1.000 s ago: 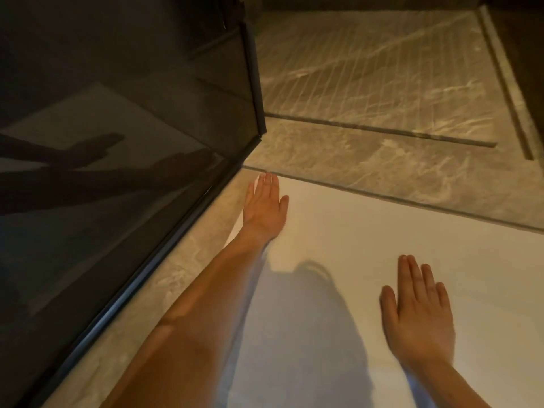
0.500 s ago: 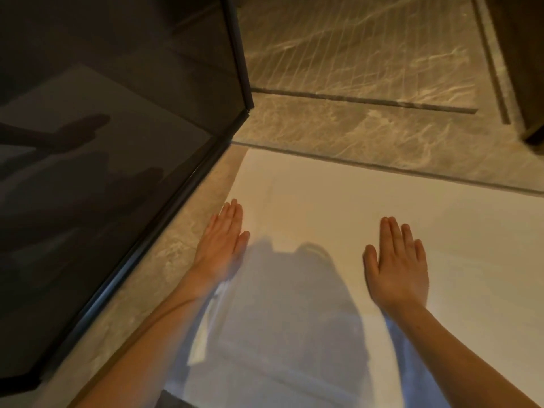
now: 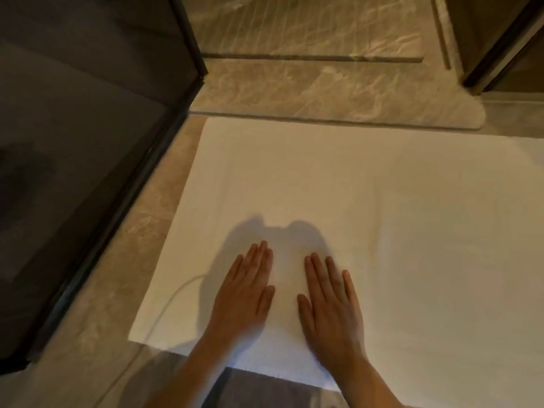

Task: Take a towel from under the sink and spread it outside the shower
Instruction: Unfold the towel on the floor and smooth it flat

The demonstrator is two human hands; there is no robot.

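Note:
A white towel (image 3: 368, 201) lies spread flat on the marble floor, its far edge along the raised shower threshold (image 3: 323, 92). My left hand (image 3: 244, 293) rests flat on the towel near its front edge, fingers straight and together. Close beside it on the right, my right hand (image 3: 329, 301) lies flat on the towel in the same way. Neither hand holds anything. The towel's right part runs out of view.
A dark glass shower panel (image 3: 88, 142) with a black frame stands along the left. The ribbed shower floor (image 3: 309, 25) lies beyond the threshold. A dark door frame (image 3: 494, 48) is at the top right. A thin white cord (image 3: 164, 313) crosses the towel's left corner.
Both hands have slid back toward me and come close together at the towel's front middle. The view has tilted down, so more of the towel shows.

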